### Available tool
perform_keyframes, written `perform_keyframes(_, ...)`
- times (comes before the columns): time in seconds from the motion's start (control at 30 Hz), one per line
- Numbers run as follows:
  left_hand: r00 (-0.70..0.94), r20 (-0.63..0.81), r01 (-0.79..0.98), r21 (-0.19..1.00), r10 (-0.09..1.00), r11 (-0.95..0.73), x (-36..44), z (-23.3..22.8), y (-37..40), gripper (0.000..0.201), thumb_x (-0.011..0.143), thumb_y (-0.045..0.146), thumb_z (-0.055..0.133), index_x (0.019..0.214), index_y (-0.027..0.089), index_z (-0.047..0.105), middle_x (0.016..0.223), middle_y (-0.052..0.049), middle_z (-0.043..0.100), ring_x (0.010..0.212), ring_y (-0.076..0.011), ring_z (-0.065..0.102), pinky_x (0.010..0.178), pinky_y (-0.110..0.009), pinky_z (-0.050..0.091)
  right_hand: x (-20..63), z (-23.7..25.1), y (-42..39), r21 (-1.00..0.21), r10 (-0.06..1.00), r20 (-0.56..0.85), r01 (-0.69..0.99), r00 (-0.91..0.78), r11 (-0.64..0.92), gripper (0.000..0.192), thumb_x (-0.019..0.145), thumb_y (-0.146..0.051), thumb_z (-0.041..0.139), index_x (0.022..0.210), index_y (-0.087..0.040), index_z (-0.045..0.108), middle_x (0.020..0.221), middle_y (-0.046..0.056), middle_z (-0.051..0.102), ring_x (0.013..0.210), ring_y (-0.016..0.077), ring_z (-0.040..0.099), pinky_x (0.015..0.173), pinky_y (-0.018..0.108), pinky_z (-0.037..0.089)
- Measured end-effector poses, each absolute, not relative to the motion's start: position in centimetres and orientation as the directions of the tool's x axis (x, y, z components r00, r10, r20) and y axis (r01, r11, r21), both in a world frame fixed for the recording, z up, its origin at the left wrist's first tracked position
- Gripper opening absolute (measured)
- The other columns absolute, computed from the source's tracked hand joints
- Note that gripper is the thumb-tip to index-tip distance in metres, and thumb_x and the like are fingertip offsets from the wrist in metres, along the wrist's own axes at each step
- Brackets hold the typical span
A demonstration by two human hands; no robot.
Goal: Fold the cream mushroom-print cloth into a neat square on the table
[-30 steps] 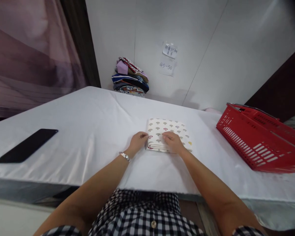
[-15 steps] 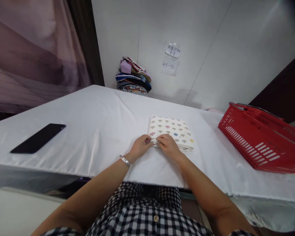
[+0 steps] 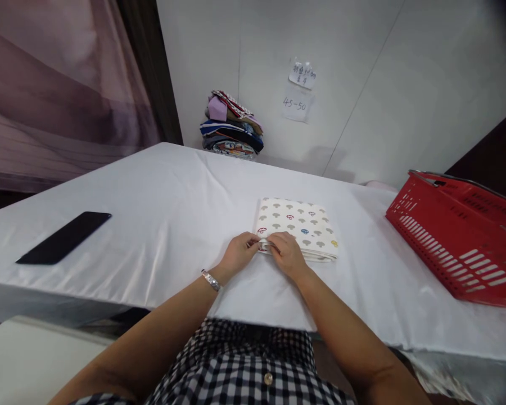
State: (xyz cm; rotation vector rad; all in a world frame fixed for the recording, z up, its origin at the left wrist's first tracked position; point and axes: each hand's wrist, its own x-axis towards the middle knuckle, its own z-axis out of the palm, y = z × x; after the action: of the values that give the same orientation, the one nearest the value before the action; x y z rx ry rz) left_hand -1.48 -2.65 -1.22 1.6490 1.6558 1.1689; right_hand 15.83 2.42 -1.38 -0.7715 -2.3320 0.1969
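A white cloth [image 3: 297, 222] printed with grey and coloured mushroom shapes lies folded into a flat, layered rectangle. My left hand [image 3: 241, 251] pinches its near left corner between thumb and fingers. Close beside it, my right hand [image 3: 287, 254] grips the near edge, with fingertips lying on top and the thumb at the folded layers. The gap between my two hands is small, and a lifted bit of the edge shows there. Both wrists rest low over the table.
White satin covers the table [image 3: 185, 214]. To the left lies a black phone-like slab [image 3: 64, 238]; on the right stands a red plastic basket [image 3: 455, 236]. Folded fabrics [image 3: 233, 125] are stacked at the back by the wall, below and left of two paper signs [image 3: 299, 90].
My hands stay at the cloth's near left corner, with the fingers slightly shifted along the edge. The view has turned a little, so the basket and cloth appear further right.
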Motion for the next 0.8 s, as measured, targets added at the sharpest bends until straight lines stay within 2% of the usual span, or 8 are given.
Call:
perform_keyframes(0.3, -0.05, 0.145, 0.452, 0.886, 0.988, -0.107, -1.91, -1.01, -2.06, 0.02, 0.08, 0.031, 0.049, 0.081, 0.021, 0.066, 0.078, 0.0, 0.066, 0.075, -0.0155, 0.058, 0.071, -0.027, 0.046, 15.85, -1.21, 2.28, -0.393, 0.598, 0.549, 0.451, -0.584, 0.801, 0.02, 0.086, -0.019, 0.051, 0.103, -0.021, 0.062, 0.098, 0.007, 0.066, 0.092, 0.022, 0.056, 0.082, 0.037, 0.044)
perform_keyframes(0.43, -0.041, 0.111, 0.431, 0.899, 0.993, -0.082, -1.93, -0.97, -1.87, 0.02, 0.079, 0.031, 0.048, 0.08, 0.02, 0.065, 0.076, 0.0, 0.066, 0.074, -0.0158, 0.058, 0.069, -0.027, 0.046, 15.98, -1.05, 1.85, -0.414, 0.591, 0.555, 0.421, -0.586, 0.807, 0.031, 0.083, -0.013, 0.048, 0.111, -0.023, 0.059, 0.113, 0.007, 0.062, 0.105, 0.022, 0.054, 0.089, 0.039, 0.044)
perform_keyframes(0.53, -0.034, 0.107, 0.428, 0.9, 0.994, -0.082, -1.9, -0.97, -1.86, 0.021, 0.08, 0.033, 0.047, 0.079, 0.02, 0.064, 0.077, 0.0, 0.066, 0.074, -0.0161, 0.058, 0.069, -0.027, 0.046, 15.95, -0.9, 1.61, -0.421, 0.563, 0.583, 0.376, -0.586, 0.826, 0.034, 0.08, -0.011, 0.046, 0.109, -0.023, 0.059, 0.125, 0.007, 0.055, 0.115, 0.0218, 0.049, 0.095, 0.041, 0.042)
perform_keyframes(0.67, -0.034, 0.123, 0.422, 0.901, 0.992, -0.098, -1.8, -0.93, -1.95, 0.02, 0.081, 0.031, 0.047, 0.082, 0.02, 0.065, 0.078, 0.0, 0.067, 0.074, -0.0158, 0.059, 0.068, -0.027, 0.046, 15.64, -0.74, 1.83, -0.394, 0.566, 0.591, 0.406, -0.575, 0.824, 0.024, 0.085, -0.016, 0.045, 0.1, -0.024, 0.063, 0.123, 0.007, 0.057, 0.113, 0.0223, 0.05, 0.094, 0.043, 0.042)
perform_keyframes(0.8, -0.032, 0.145, 0.432, 0.894, 0.989, -0.117, -1.75, -1.0, -1.92, 0.018, 0.081, 0.029, 0.048, 0.08, 0.02, 0.064, 0.076, 0.001, 0.065, 0.072, -0.0151, 0.058, 0.066, -0.026, 0.045, 15.41, -0.5, 2.02, -0.32, 0.564, 0.588, 0.473, -0.58, 0.82, 0.023, 0.088, -0.016, 0.046, 0.099, -0.023, 0.065, 0.12, 0.007, 0.059, 0.114, 0.0233, 0.049, 0.094, 0.043, 0.041)
